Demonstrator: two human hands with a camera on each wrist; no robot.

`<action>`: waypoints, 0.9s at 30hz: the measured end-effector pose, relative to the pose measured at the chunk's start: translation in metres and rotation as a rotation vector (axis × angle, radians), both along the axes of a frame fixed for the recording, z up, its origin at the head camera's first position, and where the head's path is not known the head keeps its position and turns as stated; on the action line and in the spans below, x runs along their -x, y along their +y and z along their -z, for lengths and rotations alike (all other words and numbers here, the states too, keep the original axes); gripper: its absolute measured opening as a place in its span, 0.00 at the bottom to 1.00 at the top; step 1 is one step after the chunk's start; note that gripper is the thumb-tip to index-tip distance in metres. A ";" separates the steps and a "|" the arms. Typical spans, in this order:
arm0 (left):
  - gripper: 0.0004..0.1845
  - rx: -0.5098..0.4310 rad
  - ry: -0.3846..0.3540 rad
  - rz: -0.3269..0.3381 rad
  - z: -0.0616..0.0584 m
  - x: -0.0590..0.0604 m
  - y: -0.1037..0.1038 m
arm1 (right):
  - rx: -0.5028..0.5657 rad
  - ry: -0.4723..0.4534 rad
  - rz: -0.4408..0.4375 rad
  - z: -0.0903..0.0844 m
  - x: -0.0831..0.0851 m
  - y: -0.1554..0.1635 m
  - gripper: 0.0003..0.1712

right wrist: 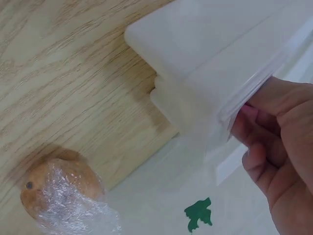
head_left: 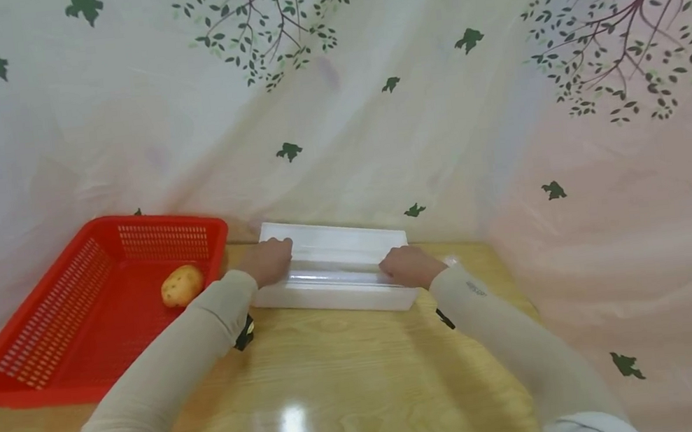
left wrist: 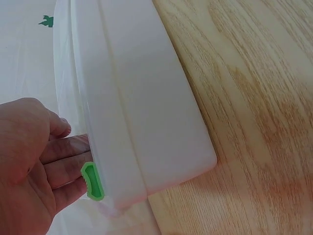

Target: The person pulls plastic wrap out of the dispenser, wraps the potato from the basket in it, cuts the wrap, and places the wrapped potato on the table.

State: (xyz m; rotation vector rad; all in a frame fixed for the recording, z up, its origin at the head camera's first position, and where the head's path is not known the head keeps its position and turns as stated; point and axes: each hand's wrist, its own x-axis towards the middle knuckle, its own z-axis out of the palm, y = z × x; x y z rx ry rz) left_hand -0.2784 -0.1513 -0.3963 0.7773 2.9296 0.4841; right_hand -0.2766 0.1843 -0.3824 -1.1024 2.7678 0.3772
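Note:
A long white cling-film box (head_left: 336, 273) lies across the far side of the wooden table (head_left: 338, 386). My left hand (head_left: 271, 259) is at its left end. In the left wrist view its fingers (left wrist: 66, 164) lie fairly straight against the clear lid flap (left wrist: 73, 73), beside a green slider tab (left wrist: 93, 182). My right hand (head_left: 408, 266) is at the right end. Its fingers (right wrist: 254, 142) curl round the edge of the clear lid (right wrist: 254, 88). The tips of both hands are hidden behind the lid.
A red plastic basket (head_left: 47, 325) at the left holds a bare potato (head_left: 182, 284). A potato wrapped in film (right wrist: 58, 196) lies just past the box's right end. A leaf-patterned curtain (head_left: 334, 104) hangs close behind and to the right of the table.

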 end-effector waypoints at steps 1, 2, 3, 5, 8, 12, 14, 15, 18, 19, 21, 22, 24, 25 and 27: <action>0.05 0.000 0.000 0.006 0.001 0.000 0.001 | 0.018 0.002 0.007 0.000 -0.001 0.002 0.16; 0.05 0.001 0.005 0.005 0.002 0.000 0.003 | 0.042 0.001 0.013 0.000 -0.002 0.005 0.16; 0.04 0.002 0.017 0.008 0.003 0.000 0.004 | 0.069 -0.004 0.023 0.000 -0.003 0.007 0.16; 0.04 0.014 0.040 0.009 0.006 0.000 0.005 | 0.129 -0.028 0.040 0.001 -0.003 0.011 0.17; 0.04 0.018 0.064 0.005 0.009 0.000 0.006 | 0.180 -0.046 0.049 0.001 -0.003 0.012 0.17; 0.05 0.053 0.118 -0.023 0.013 -0.003 0.007 | 0.202 -0.063 0.078 0.002 -0.005 0.011 0.19; 0.04 0.092 0.170 -0.048 0.016 -0.003 0.010 | 0.210 -0.076 0.094 0.003 -0.005 0.011 0.21; 0.03 0.111 0.199 -0.062 0.018 -0.004 0.011 | 0.209 -0.079 0.097 0.004 -0.005 0.011 0.21; 0.02 0.145 0.270 -0.086 0.024 -0.006 0.013 | 0.163 -0.057 0.074 0.007 -0.006 0.011 0.21; 0.02 0.146 0.287 -0.088 0.026 -0.007 0.013 | 0.139 -0.042 0.066 0.008 -0.005 0.011 0.22; 0.02 0.141 0.315 -0.089 0.028 -0.007 0.014 | 0.085 0.014 0.038 0.008 -0.005 0.011 0.22; 0.02 0.135 0.320 -0.085 0.028 -0.006 0.015 | 0.062 0.037 0.028 0.008 -0.005 0.011 0.22; 0.03 0.116 0.314 -0.078 0.028 -0.004 0.016 | 0.015 0.090 0.000 0.006 -0.004 0.012 0.20; 0.03 0.110 0.309 -0.075 0.027 -0.002 0.017 | -0.008 0.110 -0.013 0.004 -0.003 0.012 0.19; 0.03 0.097 0.294 -0.063 0.024 0.002 0.020 | -0.034 0.134 -0.038 0.001 -0.001 0.015 0.17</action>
